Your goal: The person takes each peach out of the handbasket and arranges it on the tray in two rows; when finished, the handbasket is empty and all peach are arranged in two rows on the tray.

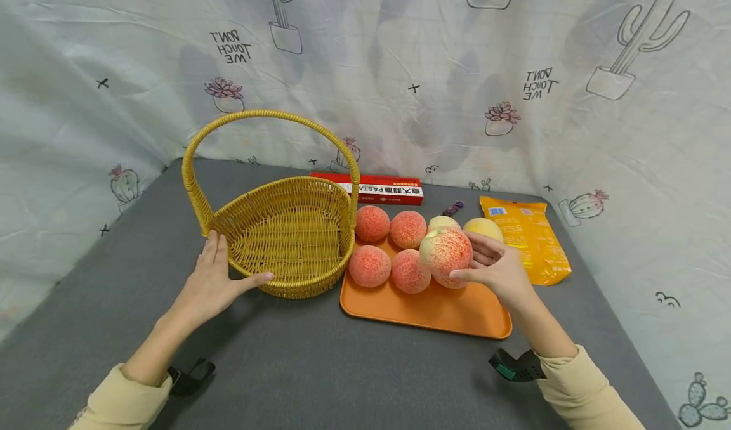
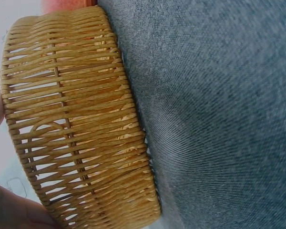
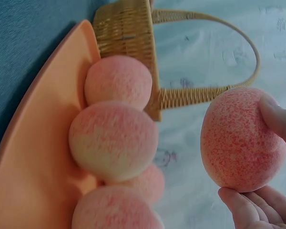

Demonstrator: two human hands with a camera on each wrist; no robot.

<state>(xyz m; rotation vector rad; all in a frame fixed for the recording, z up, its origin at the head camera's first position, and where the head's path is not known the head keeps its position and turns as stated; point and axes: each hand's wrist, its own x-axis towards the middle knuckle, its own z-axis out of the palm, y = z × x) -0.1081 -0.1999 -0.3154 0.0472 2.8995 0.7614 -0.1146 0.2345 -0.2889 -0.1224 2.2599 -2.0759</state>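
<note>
My right hand [image 1: 501, 271] holds a red-and-cream peach [image 1: 447, 250] above the orange tray [image 1: 422, 316], thumb on one side and fingers on the other. In the right wrist view this peach [image 3: 243, 139] hangs clear of the others. Several more peaches [image 1: 370, 266] lie on the tray, some partly hidden behind the held one. My left hand [image 1: 214, 284] rests at the near left rim of a woven basket [image 1: 297, 284], fingers extended and thumb spread along the front. No fruit shows inside the basket, whose tall handle [image 1: 268, 114] arches over it.
Behind the basket and tray lies a red pasta box [image 1: 394, 189]. A small dark purple wrapped item [image 1: 454, 208] sits behind the peaches. To the tray's right is an orange-yellow packet [image 1: 531, 240]. A patterned white cloth [image 1: 365, 68] hangs behind the grey table [image 1: 320, 373].
</note>
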